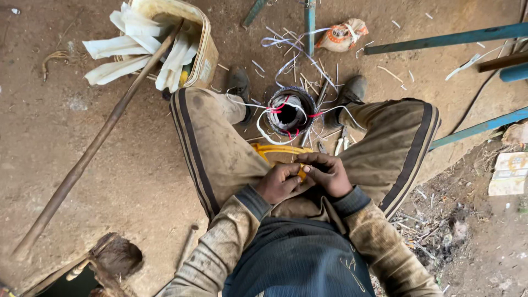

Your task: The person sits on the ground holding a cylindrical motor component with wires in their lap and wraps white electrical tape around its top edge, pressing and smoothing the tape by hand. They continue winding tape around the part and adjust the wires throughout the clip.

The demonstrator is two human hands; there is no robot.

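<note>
left hand (279,182): fingers curled, pinching the flat yellow plastic strip (278,152) over the lap | right hand (328,173): fingers bent, touching the same strip beside the left | strip: just below the round grey metal motor stator with white and red wires (289,111), which stands between the feet | long brown wooden pole (99,140): left of the stator, well apart

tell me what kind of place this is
Probably a rough outdoor repair yard with a dirt floor: a motor stator with loose wires stands between the person's feet, near blue metal bars.
</note>
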